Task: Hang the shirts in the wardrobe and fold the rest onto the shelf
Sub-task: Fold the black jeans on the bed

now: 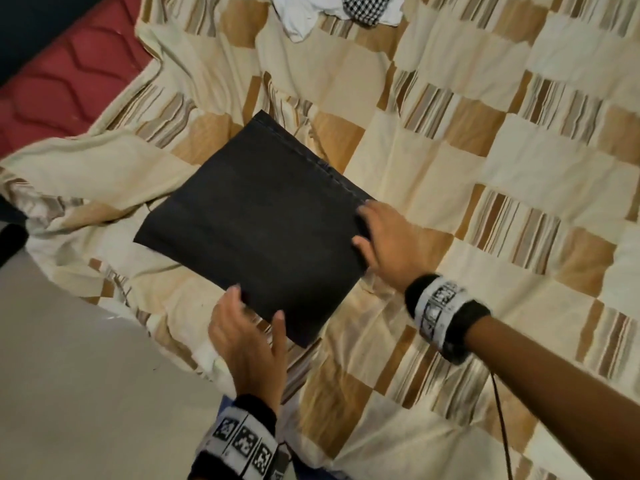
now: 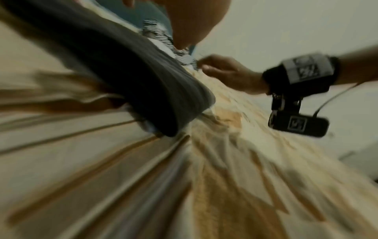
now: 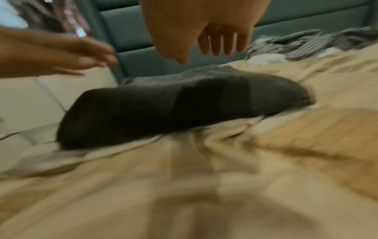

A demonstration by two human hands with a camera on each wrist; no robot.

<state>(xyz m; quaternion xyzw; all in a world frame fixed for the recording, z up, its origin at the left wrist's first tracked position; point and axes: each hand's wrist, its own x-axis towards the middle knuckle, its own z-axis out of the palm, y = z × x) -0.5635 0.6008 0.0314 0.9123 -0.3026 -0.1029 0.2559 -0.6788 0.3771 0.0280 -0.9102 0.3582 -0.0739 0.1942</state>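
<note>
Both grips [image 1: 247, 336] [image 1: 389, 242] flank folded dark garment [image 1: 256, 220] (on bedsheet [image 1: 433, 161])

Left hand [image 1: 247, 336] low centre, fingers straight, spread, thumb out; marker band on wrist. Right hand [image 1: 388, 244] further out, forearm entering from right, fingers extended and close together, thumb apart; marker band plus camera under wrist. Both palms down. Wrist views blurred; contact cannot tell.
</note>
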